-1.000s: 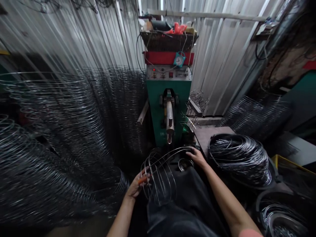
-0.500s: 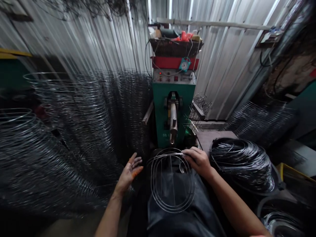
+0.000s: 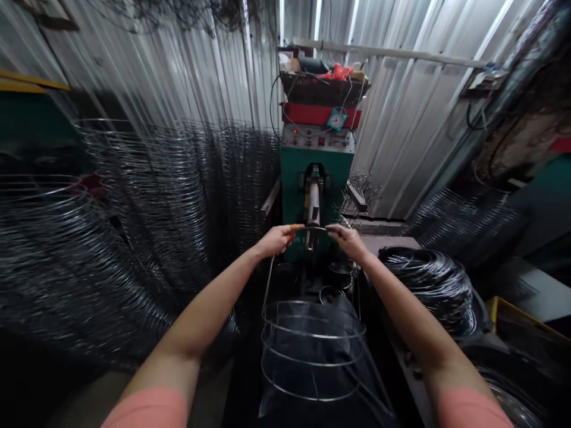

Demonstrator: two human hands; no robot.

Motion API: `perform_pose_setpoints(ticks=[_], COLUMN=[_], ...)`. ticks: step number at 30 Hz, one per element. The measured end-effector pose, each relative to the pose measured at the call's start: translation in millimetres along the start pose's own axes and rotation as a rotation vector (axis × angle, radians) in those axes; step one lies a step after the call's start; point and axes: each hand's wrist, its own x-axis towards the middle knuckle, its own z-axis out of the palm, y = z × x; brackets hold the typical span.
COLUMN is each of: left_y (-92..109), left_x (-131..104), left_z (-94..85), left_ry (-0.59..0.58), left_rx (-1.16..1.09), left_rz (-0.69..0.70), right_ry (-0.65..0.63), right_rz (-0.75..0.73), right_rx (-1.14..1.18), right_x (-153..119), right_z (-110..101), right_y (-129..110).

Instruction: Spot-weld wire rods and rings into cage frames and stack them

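Observation:
My left hand [image 3: 279, 239], with orange on its fingertips, pinches one side of a thin metal wire [image 3: 316, 228]. The other side of that wire is pinched in my right hand [image 3: 345, 238]. Between both hands, the wire crosses the metal arm [image 3: 314, 205] of a green machine [image 3: 292, 178]; whether they touch I cannot tell. Below hang several wire rings [image 3: 312, 362], spaced apart over dark cloth [image 3: 307, 410], with wires running from them up toward my hands.
Tall stacks of wire rings [image 3: 169, 178] fill the left side. A coil of wire [image 3: 432, 279] lies at the right, near a yellow-edged crate [image 3: 526, 315]. A teal clock [image 3: 336, 119] hangs on the machine, under a loaded tray [image 3: 321, 86].
Both hands have moved up to the machine's arm. My left hand, open before, has closed on the wire. The rings now hang apart instead of lying nearly flat together.

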Motion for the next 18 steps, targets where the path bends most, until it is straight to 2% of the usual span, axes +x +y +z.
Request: perform_pose_setpoints(ticks=[3, 5, 7, 10, 14, 18], left_y=[-41, -64, -79, -90, -98, -105], left_x=[4, 2, 0, 2, 13, 26], left_z=[11.4, 16.6, 17.9, 15.4, 14.1, 16.2], left_ry=[-0.053, -0.078, -0.086, -0.074, -0.017, -0.015], left_rx=[0.039, 0.071, 0.101, 0.180, 0.312, 0.364], left_rz=[-0.155, -0.196, -0.199, -0.121, 0.103, 0.119], right_ry=[-0.094, -0.152, -0.207, -0.294, -0.393, -0.396], right_rz=[0.021, 0.011, 0.001, 0.007, -0.013, -0.004], right_rx=[-0.105, -0.169, -0.260, -0.468, -0.658, -0.633], right_x=[-21, -35, -43, -45, -43, -39], right_z=[25, 39, 48, 56, 63, 64], right_y=[43, 63, 75, 82, 87, 94])
